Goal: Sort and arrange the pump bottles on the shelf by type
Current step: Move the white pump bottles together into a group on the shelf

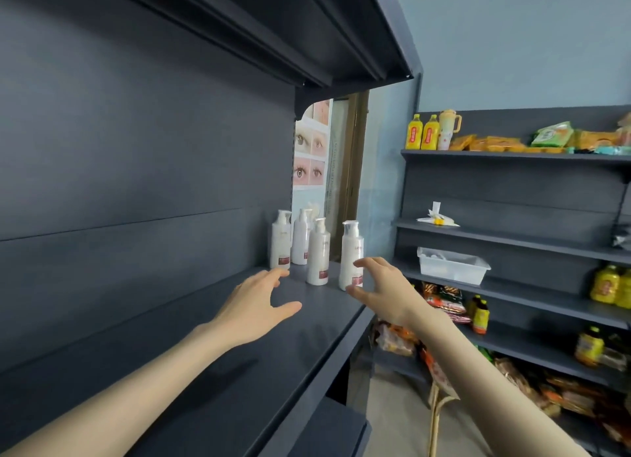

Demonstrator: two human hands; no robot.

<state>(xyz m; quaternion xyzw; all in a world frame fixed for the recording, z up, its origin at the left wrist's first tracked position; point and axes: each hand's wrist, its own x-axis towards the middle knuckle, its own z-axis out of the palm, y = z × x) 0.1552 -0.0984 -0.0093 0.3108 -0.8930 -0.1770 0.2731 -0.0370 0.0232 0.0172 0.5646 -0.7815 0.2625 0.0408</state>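
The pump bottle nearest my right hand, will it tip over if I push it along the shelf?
Probably tippy: the pump bottle stands tall and narrow near the shelf edge. Its smooth white plastic looks rigid, perhaps slippery.

Both bare arms extended forward. Left hand (254,306) open, palm down, fingers spread, thumb out. Right hand (382,287) open, fingers loosely curved, thumb below, holding nothing.

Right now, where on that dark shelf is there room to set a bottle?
The shelf is bare from the left hand back toward the camera, between back panel and front lip. The far end is crowded: four white pump bottles cluster there, the right hand by the nearest.
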